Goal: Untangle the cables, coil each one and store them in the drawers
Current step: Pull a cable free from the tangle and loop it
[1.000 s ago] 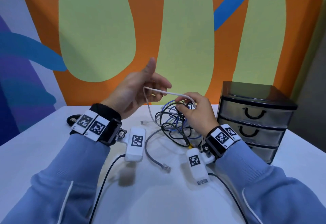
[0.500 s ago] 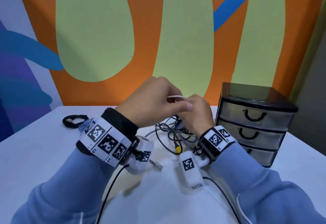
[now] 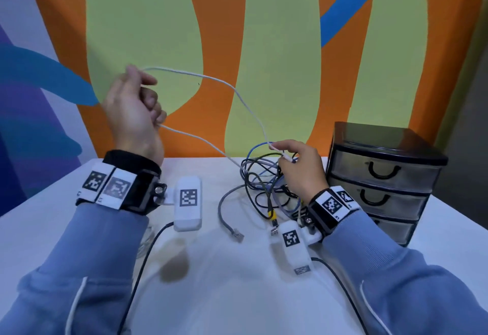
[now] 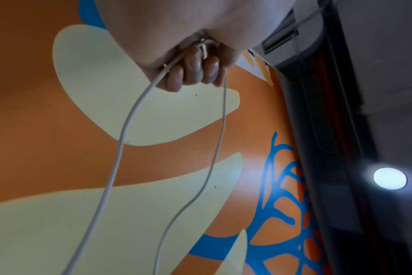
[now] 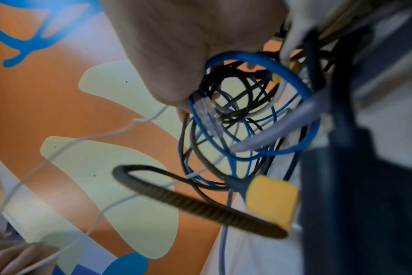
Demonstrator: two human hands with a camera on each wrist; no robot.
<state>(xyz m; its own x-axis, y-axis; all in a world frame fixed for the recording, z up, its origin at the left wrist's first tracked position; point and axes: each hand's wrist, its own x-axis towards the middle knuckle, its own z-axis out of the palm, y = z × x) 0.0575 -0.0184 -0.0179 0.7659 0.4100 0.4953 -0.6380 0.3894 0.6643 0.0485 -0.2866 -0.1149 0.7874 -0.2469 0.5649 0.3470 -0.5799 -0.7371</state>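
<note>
A thin white cable [image 3: 232, 89] runs in two strands from my raised left hand [image 3: 137, 102] down to the tangle [image 3: 264, 181] of blue, black and grey cables on the white table [image 3: 224, 295]. In the left wrist view my curled fingers [image 4: 195, 68] grip that white cable [image 4: 120, 145], both strands hanging from the fist. My right hand [image 3: 298, 168] sits on the tangle and pinches the white cable near its plug. The right wrist view shows the blue cable [image 5: 270, 65], a clear network plug [image 5: 207, 119] and a yellow-ended braided cable [image 5: 268, 201] under the palm.
A dark three-drawer unit [image 3: 383, 176] stands at the right, all drawers closed. A loose grey network cable [image 3: 227, 218] lies in front of the tangle. The painted wall [image 3: 264, 44] rises behind the table.
My left hand has pulled away up and to the left, drawing the white cable out of the tangle into a long loop. My right hand stays on the tangle.
</note>
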